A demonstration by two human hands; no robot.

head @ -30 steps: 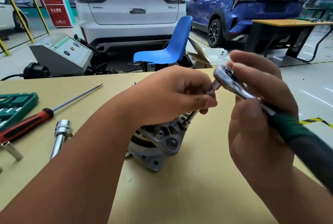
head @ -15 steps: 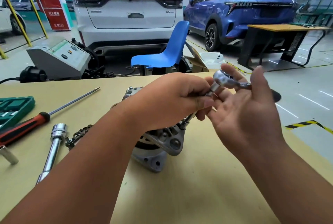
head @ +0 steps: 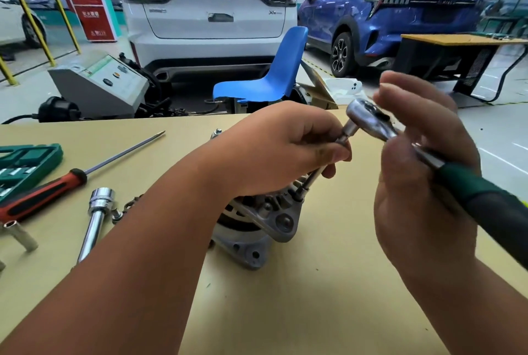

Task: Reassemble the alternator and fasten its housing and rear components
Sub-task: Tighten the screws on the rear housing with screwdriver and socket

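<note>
Bright metal and matt plastic on a smooth tan desk.

The alternator [head: 257, 229] is dull grey cast metal, slightly rough, with darker bolts. The ratchet [head: 463, 186] has a polished chrome head that mirrors the light and a matt dark-green grip that looks rubbery; the thin extension bar [head: 311, 182] under it is plain satin steel. The desk [head: 314, 297] is matt and smooth, like laminated board. On it lie a glossy chrome socket bar [head: 95, 220], a screwdriver [head: 43, 192] with a red-and-black plastic handle and bare steel shaft, a small dull metal socket [head: 20, 236], and a green moulded-plastic tool case [head: 43, 154]. The chair [head: 280, 75] behind is smooth blue plastic with a faint sheen.
</note>
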